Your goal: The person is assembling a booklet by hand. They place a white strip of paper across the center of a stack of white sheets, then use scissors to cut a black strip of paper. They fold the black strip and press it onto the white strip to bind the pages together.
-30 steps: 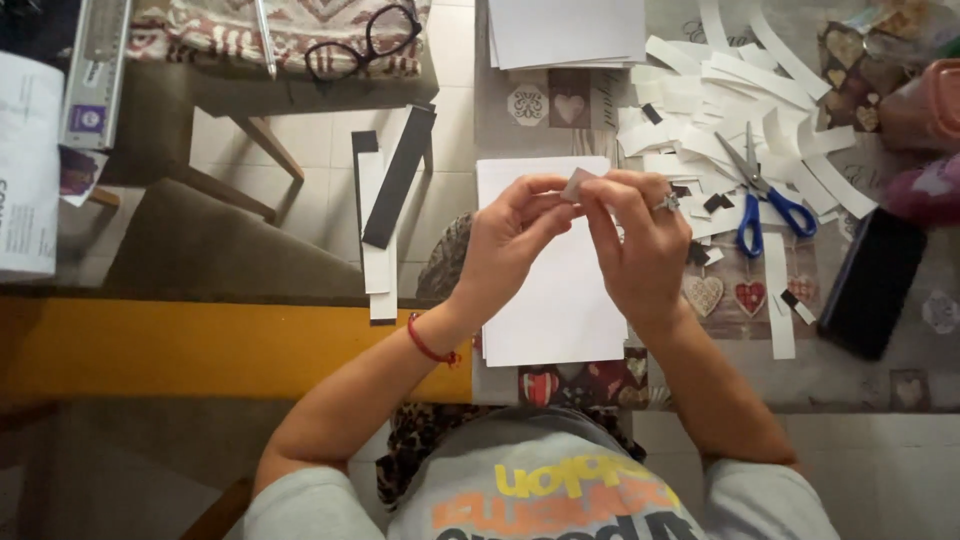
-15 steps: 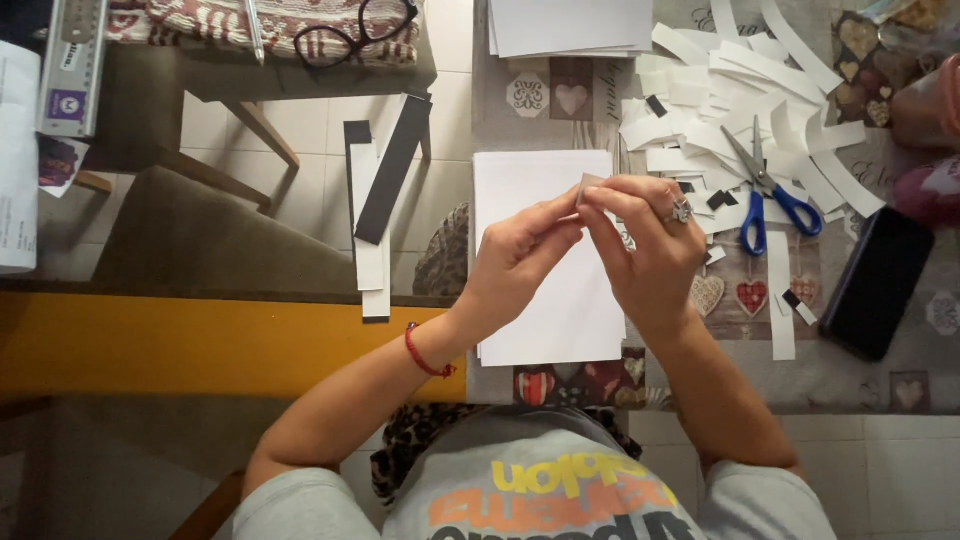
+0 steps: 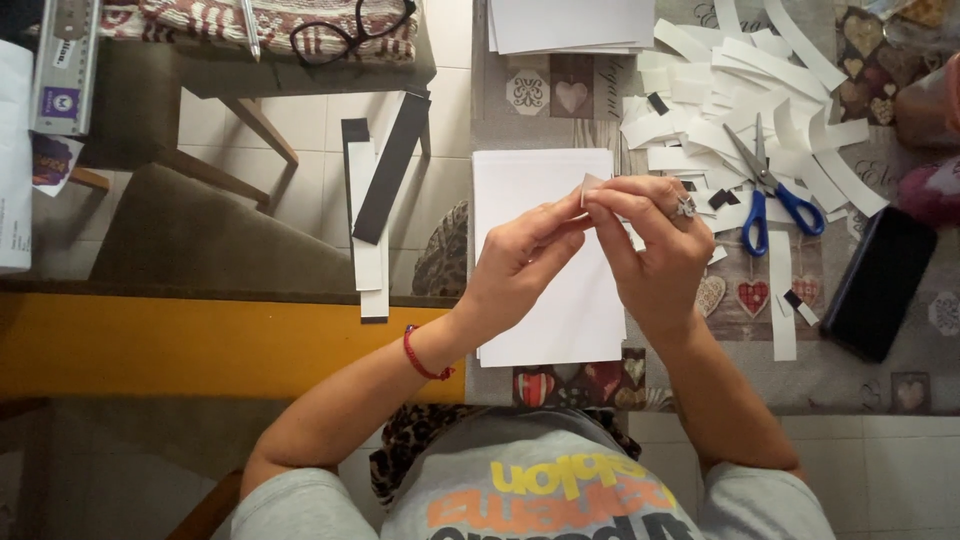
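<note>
My left hand (image 3: 520, 258) and my right hand (image 3: 655, 245) meet above a white sheet of paper (image 3: 545, 320) on the table. Between their fingertips they pinch a small pale piece (image 3: 590, 187), perhaps a folded bit of paper or tape. A ring sits on my right hand and a red bracelet (image 3: 420, 355) on my left wrist. Blue-handled scissors (image 3: 765, 190) lie just right of my right hand on a heap of white paper strips (image 3: 730, 90).
A black phone (image 3: 880, 282) lies at the right. Black and white strips (image 3: 375, 210) rest on the glass table part at left. A stack of white sheets (image 3: 570, 22) is at the top. Glasses (image 3: 350, 30) and a ruler (image 3: 65, 65) lie upper left.
Both hands stay together on the small piece, shifting only slightly; the fingers have worked it a little.
</note>
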